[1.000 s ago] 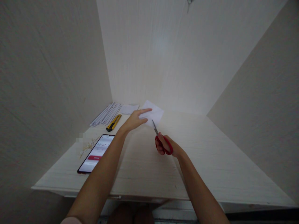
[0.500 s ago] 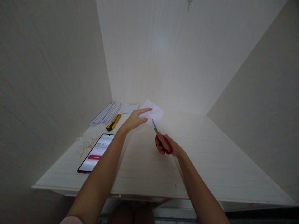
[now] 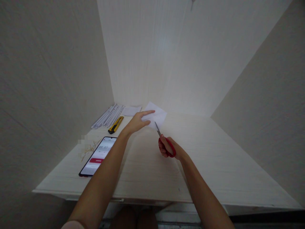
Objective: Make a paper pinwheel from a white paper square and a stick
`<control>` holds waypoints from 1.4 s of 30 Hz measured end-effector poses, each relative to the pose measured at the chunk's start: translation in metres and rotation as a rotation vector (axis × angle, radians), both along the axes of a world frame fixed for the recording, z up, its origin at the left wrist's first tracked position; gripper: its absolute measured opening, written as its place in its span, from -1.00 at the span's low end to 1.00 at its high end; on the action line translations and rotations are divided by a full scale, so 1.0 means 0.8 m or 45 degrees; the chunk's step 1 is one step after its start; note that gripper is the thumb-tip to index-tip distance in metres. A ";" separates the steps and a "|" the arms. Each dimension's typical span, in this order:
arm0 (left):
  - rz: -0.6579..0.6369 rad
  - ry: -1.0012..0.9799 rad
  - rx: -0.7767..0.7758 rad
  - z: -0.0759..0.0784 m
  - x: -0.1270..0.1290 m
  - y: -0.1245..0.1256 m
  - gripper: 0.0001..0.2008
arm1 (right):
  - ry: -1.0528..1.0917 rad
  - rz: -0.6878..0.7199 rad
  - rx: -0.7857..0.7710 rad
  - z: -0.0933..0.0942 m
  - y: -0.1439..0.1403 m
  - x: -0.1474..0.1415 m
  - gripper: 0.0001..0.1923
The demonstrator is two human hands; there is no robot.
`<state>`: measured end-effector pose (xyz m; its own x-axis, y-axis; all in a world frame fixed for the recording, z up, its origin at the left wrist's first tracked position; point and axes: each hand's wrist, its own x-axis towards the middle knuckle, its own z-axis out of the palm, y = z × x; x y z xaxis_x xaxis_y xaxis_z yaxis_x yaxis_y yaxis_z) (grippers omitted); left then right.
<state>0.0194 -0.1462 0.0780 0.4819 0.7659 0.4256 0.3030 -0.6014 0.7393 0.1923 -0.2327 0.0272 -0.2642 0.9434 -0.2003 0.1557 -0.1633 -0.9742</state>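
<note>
Scissors (image 3: 164, 141) with red handles sit in the right hand (image 3: 169, 149), whose fingers are curled through and around the loops, so that hand is closed on them. Their long axis runs from the handles near the person up and slightly leftward, with the metal blades pointing away toward the far wall and the tip touching the near edge of a white sheet of paper (image 3: 157, 115). Whether the blades are parted cannot be told; they read as one thin line.

The paper lies toward the back of the pale wooden desk (image 3: 214, 165), one corner aimed at the wall. The left hand (image 3: 137, 122) rests on the paper's left part, fingers stretched out flat and pressing it down, gripping nothing.

Left of the paper lies a smaller white sheet (image 3: 131, 111), and further left a fanned stack of paper strips (image 3: 107, 116) whose lengths run diagonally toward the back corner. Just in front of the strips lies a yellow and black utility knife (image 3: 116, 125), aligned the same diagonal way. Nearer the person than the knife, a phone (image 3: 98, 156) lies face up with its screen lit, showing a timer and a red button. Left of the phone is a small scatter of thin pale scraps (image 3: 88, 149).
</note>
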 end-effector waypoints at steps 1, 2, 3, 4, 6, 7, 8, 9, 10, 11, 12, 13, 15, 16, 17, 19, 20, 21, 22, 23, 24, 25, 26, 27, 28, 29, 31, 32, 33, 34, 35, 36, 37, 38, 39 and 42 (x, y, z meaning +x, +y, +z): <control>0.002 0.001 0.005 0.000 0.000 0.000 -0.49 | -0.008 -0.007 -0.002 0.000 0.000 0.000 -0.50; 0.003 0.001 0.008 0.000 0.000 0.000 -0.49 | -0.015 -0.012 -0.002 0.000 0.000 0.000 -0.50; 0.004 0.003 0.010 0.000 0.000 -0.001 -0.48 | -0.018 -0.015 -0.001 0.000 0.000 0.000 -0.50; 0.004 0.004 0.009 0.000 0.000 -0.001 -0.48 | -0.015 -0.018 0.001 0.000 0.000 -0.001 -0.50; 0.002 0.000 0.005 0.000 0.000 0.000 -0.48 | -0.016 -0.020 0.006 0.001 -0.001 -0.001 -0.50; 0.000 -0.001 0.003 0.000 0.000 0.000 -0.48 | -0.020 -0.020 0.004 0.001 -0.001 -0.001 -0.50; -0.003 -0.002 0.004 0.000 0.000 0.000 -0.48 | -0.023 -0.023 -0.001 0.001 -0.001 -0.001 -0.50; -0.003 -0.002 0.005 -0.001 0.000 0.000 -0.48 | -0.025 -0.028 -0.004 0.001 -0.001 -0.001 -0.50; -0.004 -0.002 0.005 -0.001 0.000 0.001 -0.48 | -0.026 -0.031 -0.004 0.002 -0.001 -0.001 -0.50; -0.005 -0.003 0.002 -0.002 0.000 0.001 -0.48 | -0.023 -0.031 -0.001 0.002 -0.001 -0.001 -0.50; -0.009 -0.008 0.000 -0.002 0.000 0.002 -0.48 | -0.022 -0.030 0.002 0.002 -0.001 -0.001 -0.50; -0.013 -0.015 -0.001 -0.003 0.000 0.002 -0.48 | -0.025 -0.029 0.005 0.002 -0.001 -0.001 -0.50; -0.024 -0.026 0.001 -0.004 0.000 0.003 -0.48 | -0.041 -0.029 0.005 0.002 0.000 -0.001 -0.50; -0.027 -0.026 0.002 -0.004 0.000 0.003 -0.48 | -0.049 -0.032 0.004 0.002 0.000 -0.001 -0.50; -0.026 -0.025 0.003 -0.004 0.000 0.003 -0.48 | -0.054 -0.033 0.003 0.002 0.000 -0.001 -0.49; -0.022 -0.026 0.000 -0.005 0.000 0.003 -0.48 | -0.056 -0.032 0.001 0.001 0.000 -0.001 -0.50; -0.022 -0.027 -0.001 -0.004 0.000 0.003 -0.48 | -0.056 -0.031 0.001 0.001 0.001 -0.001 -0.50; -0.020 -0.028 -0.001 -0.004 0.000 0.002 -0.48 | -0.057 -0.030 0.004 0.001 0.001 0.000 -0.50; -0.017 -0.029 0.000 -0.004 0.000 0.002 -0.48 | -0.057 -0.031 0.008 0.001 0.001 0.000 -0.50; -0.015 -0.028 0.001 -0.004 0.000 0.002 -0.48 | -0.058 -0.036 0.016 0.001 0.001 0.000 -0.50; -0.011 -0.024 0.002 -0.004 0.000 0.002 -0.48 | -0.061 -0.037 0.021 0.000 0.001 0.001 -0.50; -0.010 -0.021 0.003 -0.004 0.000 0.002 -0.48 | -0.066 -0.036 0.024 0.000 0.001 0.001 -0.50; -0.012 -0.021 0.005 -0.004 0.000 0.002 -0.48 | -0.071 -0.036 0.022 -0.001 0.002 0.001 -0.50; -0.014 -0.023 0.006 -0.004 0.000 0.002 -0.48 | -0.076 -0.036 0.016 -0.001 0.002 0.002 -0.50; -0.017 -0.023 0.007 -0.003 0.000 0.002 -0.48 | -0.078 -0.035 0.013 -0.002 0.002 0.002 -0.50; -0.018 -0.024 0.008 -0.003 0.000 0.002 -0.48 | -0.078 -0.034 0.012 -0.003 0.003 0.002 -0.50; -0.012 -0.022 0.011 -0.003 0.000 0.001 -0.48 | -0.076 -0.044 0.018 -0.003 0.003 0.003 -0.50; -0.006 -0.017 0.014 -0.003 0.000 0.001 -0.48 | -0.082 -0.047 0.017 -0.003 0.003 0.002 -0.50; -0.001 -0.012 0.015 -0.003 0.000 0.001 -0.48 | -0.092 -0.047 0.013 -0.002 0.003 0.002 -0.50; 0.003 -0.009 0.016 -0.003 0.000 0.001 -0.48 | -0.100 -0.046 0.006 -0.001 0.002 0.002 -0.50; 0.004 -0.006 0.014 -0.003 0.000 0.001 -0.48 | -0.102 -0.048 0.003 0.000 0.002 0.001 -0.50; 0.002 -0.006 0.012 -0.003 0.000 0.001 -0.48 | -0.102 -0.049 0.003 0.001 0.002 0.001 -0.50; 0.000 -0.009 0.010 -0.003 0.000 0.001 -0.48 | -0.101 -0.048 0.003 0.002 0.001 0.000 -0.50; -0.005 -0.013 0.009 -0.003 0.000 0.001 -0.48 | -0.095 -0.049 0.005 0.002 0.001 0.000 -0.50; -0.010 -0.018 0.006 -0.003 0.000 0.001 -0.48 | -0.088 -0.047 0.004 0.003 0.001 0.000 -0.50; -0.010 -0.023 -0.008 -0.002 0.001 0.000 -0.49 | -0.081 -0.034 -0.009 0.001 0.001 0.001 -0.49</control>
